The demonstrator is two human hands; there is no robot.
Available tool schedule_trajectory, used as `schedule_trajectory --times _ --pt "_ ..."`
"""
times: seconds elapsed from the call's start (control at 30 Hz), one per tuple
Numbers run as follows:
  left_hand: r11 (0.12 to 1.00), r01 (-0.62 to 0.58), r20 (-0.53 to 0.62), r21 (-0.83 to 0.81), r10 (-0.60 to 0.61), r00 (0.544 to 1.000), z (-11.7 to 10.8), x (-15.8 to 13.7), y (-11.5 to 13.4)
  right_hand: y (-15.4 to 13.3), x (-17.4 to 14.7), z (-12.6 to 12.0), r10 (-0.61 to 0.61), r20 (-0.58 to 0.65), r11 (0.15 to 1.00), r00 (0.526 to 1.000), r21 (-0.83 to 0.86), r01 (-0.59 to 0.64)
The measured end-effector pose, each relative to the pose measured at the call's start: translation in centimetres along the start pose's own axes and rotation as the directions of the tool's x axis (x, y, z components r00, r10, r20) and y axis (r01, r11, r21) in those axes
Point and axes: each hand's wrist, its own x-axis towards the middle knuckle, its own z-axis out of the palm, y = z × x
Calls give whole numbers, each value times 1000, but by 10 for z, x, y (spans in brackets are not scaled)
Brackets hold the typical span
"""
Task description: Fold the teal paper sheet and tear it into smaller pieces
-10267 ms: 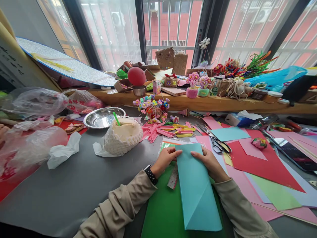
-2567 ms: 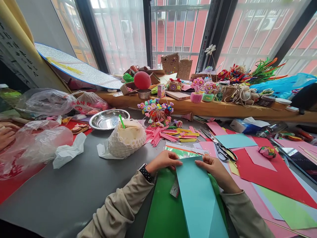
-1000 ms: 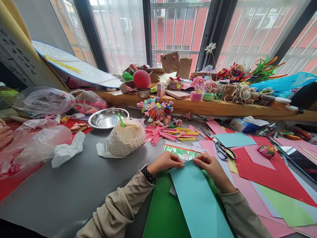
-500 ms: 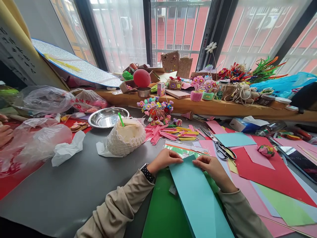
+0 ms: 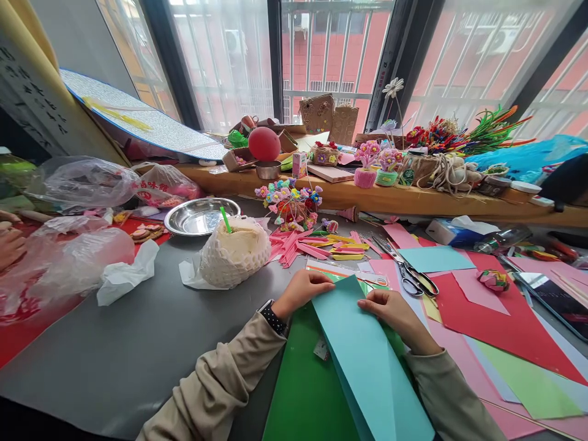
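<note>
Currently, both hands are on a long, light-blue sheet of folded paper (image 5: 367,352), which lies slantwise in front of the person, above a broad, glossy green sheet (image 5: 301,392) on the grey counter (image 5: 184,367). The grip of the left hand (image 5: 303,292) is pinched together on the paper's far left edge, thumb and fingers closed near the corner. The grip of the right hand (image 5: 397,315) pinches the far right edge, a little nearer the person, so the paper's far tip stands out between the two. Along the left side the paper's layers are slightly apart, and a faint crease runs down its near part (its near end passes out of view at the bottom). A small, pale printed piece (image 5: 321,350) shows on the green sheet, just beside the paper's left edge.

Beyond the hands lie loose, thin pink paper strips (image 5: 287,248) and short yellow paper strips (image 5: 350,250). To the right, silver metal scissors with black-rimmed handles (image 5: 407,269) rest near a large red paper sheet (image 5: 509,327). To the left, a pale, rounded object in white foam netting (image 5: 241,260), with a green straw (image 5: 225,219) in its top, stands near a shiny, round metal dish (image 5: 172,228)
</note>
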Motion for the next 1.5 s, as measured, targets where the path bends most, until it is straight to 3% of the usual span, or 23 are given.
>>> schedule_trajectory --times 0.17,0.43,0.57,0.73,0.83,1.3,1.5 --pt "999 -32 -36 31 33 999 -1 3 -4 -2 -1 3 -29 -60 1000 998 6 30" --pt "1000 -19 -116 -15 18 993 -3 6 -8 -4 -1 3 -39 -34 999 999 -16 38" --pt "989 5 -137 -149 -25 990 -2 7 -8 -2 -1 3 -20 -55 999 998 47 23" --pt "880 148 -10 -452 -171 985 -2 3 -5 1 0 -2 -27 -201 988 979 143 56" --pt "818 208 115 -536 -174 978 0 -1 -1 3 0 -4 -22 -261 976 965 203 77" --pt "882 281 306 -378 -167 937 6 -5 3 4 -2 -5 -49 -449 970 892 193 151" --pt "915 235 242 -329 -159 957 8 -5 2 4 -1 -6 -37 -412 949 910 270 161"
